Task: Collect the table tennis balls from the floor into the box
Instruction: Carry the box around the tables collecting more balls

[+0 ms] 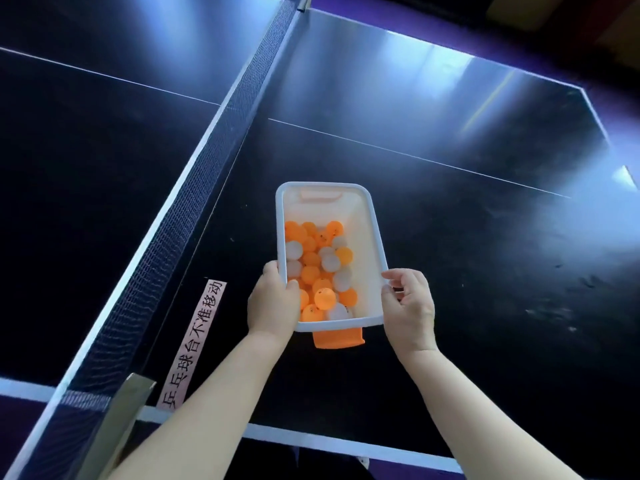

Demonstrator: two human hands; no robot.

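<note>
A white rectangular box (372, 216) with an orange latch at its near end rests on the dark table tennis table (433, 237). Inside lie several orange and white table tennis balls (320, 271). My left hand (273, 303) grips the box's left rim near its near corner, thumb hooked over the edge. At the right rim, my right hand (410, 303) has its fingertips on the near right corner. The floor is hidden by the table.
The net (180, 230) runs diagonally to the left of the box, ending at a metal clamp post (121, 414) on the near edge. A pink paper label with printed characters (195, 344) is stuck on the table beside the net.
</note>
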